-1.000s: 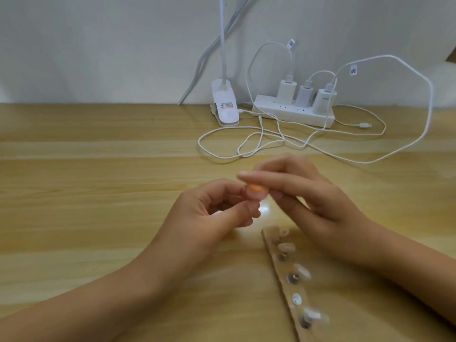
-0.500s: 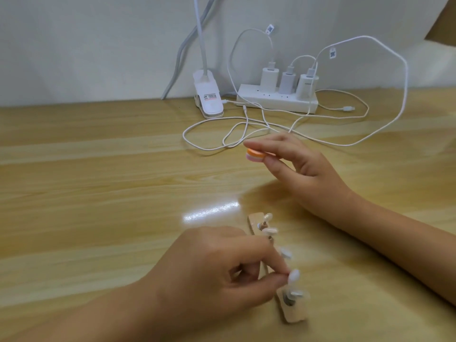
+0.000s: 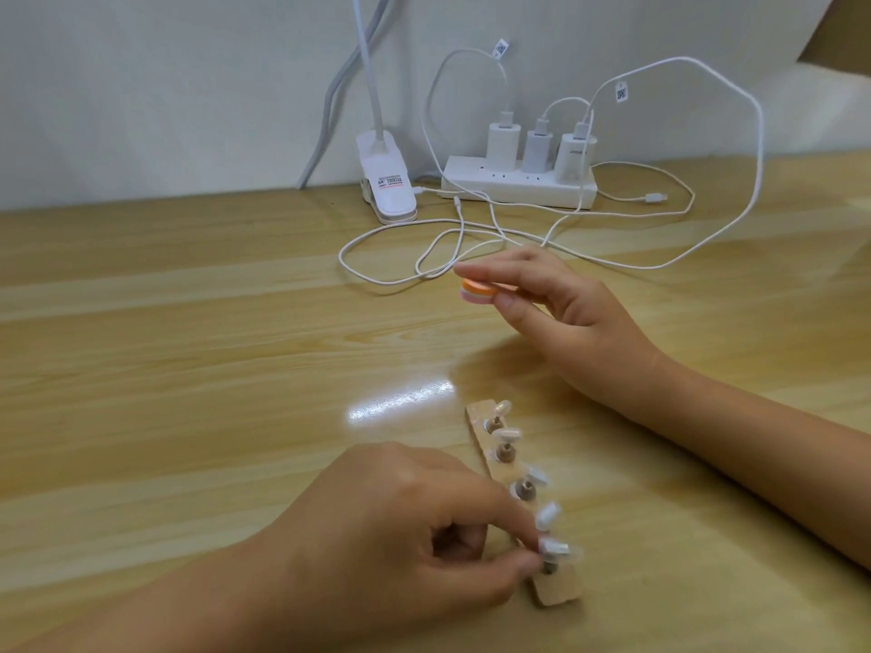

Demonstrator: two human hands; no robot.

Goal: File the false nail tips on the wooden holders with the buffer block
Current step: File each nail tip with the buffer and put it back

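Note:
A wooden strip (image 3: 480, 419) lies on the table near the front, carrying several small pegs, each topped with a pale false nail tip (image 3: 508, 435). My left hand (image 3: 400, 525) rests beside the strip's near end, thumb and forefinger pinched on the peg of the nearest nail tip (image 3: 558, 549). My right hand (image 3: 561, 313) hovers farther back above the table, holding the orange and pink buffer block (image 3: 477, 292) flat between thumb and fingers, apart from the strip.
At the back, against the wall, are a white power strip (image 3: 513, 186) with three chargers, a white clip lamp base (image 3: 386, 181), and loose white cables (image 3: 424, 247) spread on the wooden table (image 3: 165, 369) just behind my right hand.
My left hand dropped away from the buffer block down to the strip's near end and pinched the nearest peg. My right hand kept the block and stays behind the strip.

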